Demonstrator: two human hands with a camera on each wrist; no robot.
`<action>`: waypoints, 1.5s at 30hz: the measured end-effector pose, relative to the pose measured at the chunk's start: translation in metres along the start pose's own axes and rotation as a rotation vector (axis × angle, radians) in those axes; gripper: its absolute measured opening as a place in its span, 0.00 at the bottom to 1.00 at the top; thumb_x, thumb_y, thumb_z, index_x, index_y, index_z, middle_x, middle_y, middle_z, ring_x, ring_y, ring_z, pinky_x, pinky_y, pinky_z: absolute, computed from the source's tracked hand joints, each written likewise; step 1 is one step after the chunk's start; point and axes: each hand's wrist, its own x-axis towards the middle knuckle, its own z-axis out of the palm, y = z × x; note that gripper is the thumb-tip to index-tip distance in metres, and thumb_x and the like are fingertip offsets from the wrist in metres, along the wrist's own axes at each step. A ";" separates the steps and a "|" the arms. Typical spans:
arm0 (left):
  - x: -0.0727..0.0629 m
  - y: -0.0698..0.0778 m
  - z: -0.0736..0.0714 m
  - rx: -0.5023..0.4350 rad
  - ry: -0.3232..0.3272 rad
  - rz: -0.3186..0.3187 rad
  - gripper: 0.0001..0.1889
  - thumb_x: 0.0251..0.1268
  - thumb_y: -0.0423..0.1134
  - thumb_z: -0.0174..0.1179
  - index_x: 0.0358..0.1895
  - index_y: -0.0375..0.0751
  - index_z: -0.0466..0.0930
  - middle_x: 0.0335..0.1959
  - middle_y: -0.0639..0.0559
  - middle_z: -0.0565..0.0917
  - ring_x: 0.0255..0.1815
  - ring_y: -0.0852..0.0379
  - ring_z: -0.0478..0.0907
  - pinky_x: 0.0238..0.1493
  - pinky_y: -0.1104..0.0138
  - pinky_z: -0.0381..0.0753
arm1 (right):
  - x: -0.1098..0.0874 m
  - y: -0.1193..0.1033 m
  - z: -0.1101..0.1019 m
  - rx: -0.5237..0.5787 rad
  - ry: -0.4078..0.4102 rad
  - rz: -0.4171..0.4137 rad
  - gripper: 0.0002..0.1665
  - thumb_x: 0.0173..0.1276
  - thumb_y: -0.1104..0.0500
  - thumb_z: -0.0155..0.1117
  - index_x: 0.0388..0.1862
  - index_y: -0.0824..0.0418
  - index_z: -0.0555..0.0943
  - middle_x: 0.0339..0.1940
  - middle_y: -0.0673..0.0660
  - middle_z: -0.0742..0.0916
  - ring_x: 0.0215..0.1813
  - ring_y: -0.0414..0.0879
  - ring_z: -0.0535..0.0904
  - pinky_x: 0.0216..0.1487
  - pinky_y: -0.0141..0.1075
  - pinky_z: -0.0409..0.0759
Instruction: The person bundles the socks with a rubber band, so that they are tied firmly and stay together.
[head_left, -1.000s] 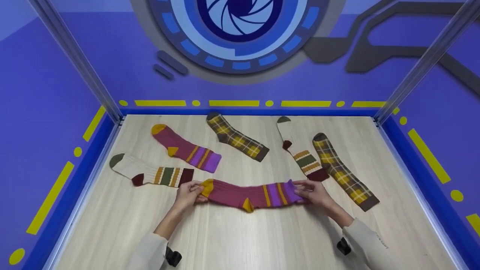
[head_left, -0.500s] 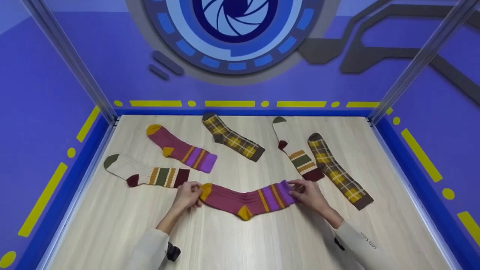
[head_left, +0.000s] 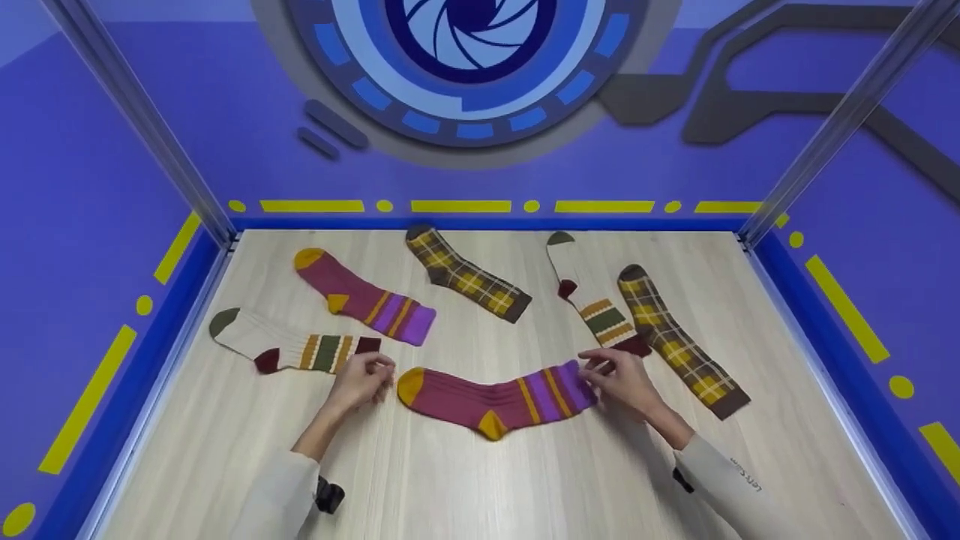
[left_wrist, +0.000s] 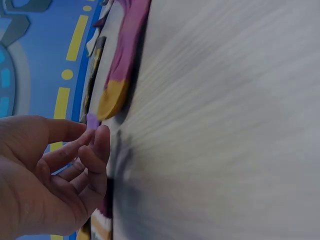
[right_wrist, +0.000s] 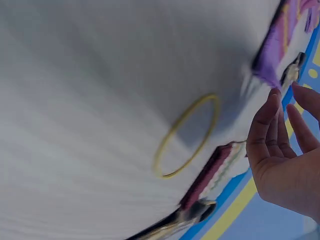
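Note:
A maroon sock (head_left: 465, 397) with mustard toe and heel and a purple striped cuff lies flat at the table's front middle. Just left of its toe is my left hand (head_left: 358, 384), fingers loosely bent and apart from the fabric; the left wrist view shows a gap between the fingertips (left_wrist: 102, 131) and the mustard toe (left_wrist: 112, 99). At the purple cuff, my right hand (head_left: 624, 381) has its fingers spread. The right wrist view shows its fingertips close to the cuff (right_wrist: 272, 60), not pinching it; whether they touch is unclear.
Behind lie a matching maroon sock (head_left: 367, 296), cream socks (head_left: 292, 349) (head_left: 574, 262), and brown plaid socks (head_left: 469, 274) (head_left: 679, 341). The right cream cuff touches a plaid sock. Blue walls (head_left: 480, 180) bound the wooden table (head_left: 480, 487). A thin yellow loop (right_wrist: 172, 131) appears in the right wrist view.
Both hands held the maroon sock stretched and lowered it to the table. Now the left hand has let go of the toe and moved left; the right fingers have loosened at the cuff.

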 end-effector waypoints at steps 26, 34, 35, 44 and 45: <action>0.089 -0.020 -0.088 0.160 0.269 -0.105 0.25 0.70 0.33 0.49 0.69 0.32 0.74 0.57 0.32 0.83 0.54 0.44 0.80 0.52 0.62 0.79 | 0.122 -0.108 0.160 0.152 -0.315 -0.149 0.24 0.69 0.68 0.67 0.62 0.75 0.78 0.50 0.73 0.87 0.48 0.66 0.87 0.49 0.46 0.87; 0.102 -0.023 -0.081 0.271 0.253 -0.079 0.29 0.67 0.31 0.48 0.73 0.36 0.71 0.56 0.32 0.82 0.61 0.37 0.76 0.61 0.47 0.75 | 0.133 -0.119 0.190 -0.260 -0.382 -0.246 0.32 0.74 0.59 0.62 0.75 0.62 0.72 0.72 0.64 0.78 0.67 0.64 0.73 0.65 0.58 0.71; 0.103 -0.023 -0.079 0.272 0.250 -0.069 0.28 0.67 0.31 0.49 0.72 0.36 0.72 0.54 0.32 0.82 0.60 0.37 0.77 0.61 0.47 0.75 | 0.133 -0.119 0.191 -0.314 -0.389 -0.241 0.31 0.75 0.58 0.61 0.76 0.59 0.71 0.73 0.62 0.78 0.67 0.63 0.73 0.64 0.57 0.72; 0.098 -0.021 -0.066 0.335 0.248 0.062 0.20 0.64 0.35 0.59 0.58 0.35 0.85 0.48 0.34 0.87 0.51 0.37 0.82 0.56 0.45 0.74 | 0.126 -0.115 0.179 -0.464 -0.378 -0.231 0.29 0.74 0.55 0.64 0.73 0.53 0.76 0.68 0.56 0.82 0.61 0.56 0.75 0.59 0.51 0.74; 0.098 -0.021 -0.065 0.332 0.241 0.067 0.20 0.65 0.35 0.59 0.59 0.36 0.84 0.48 0.35 0.87 0.51 0.38 0.82 0.55 0.46 0.74 | 0.125 -0.112 0.176 -0.461 -0.370 -0.229 0.28 0.73 0.55 0.64 0.72 0.53 0.77 0.66 0.56 0.83 0.60 0.56 0.76 0.58 0.51 0.74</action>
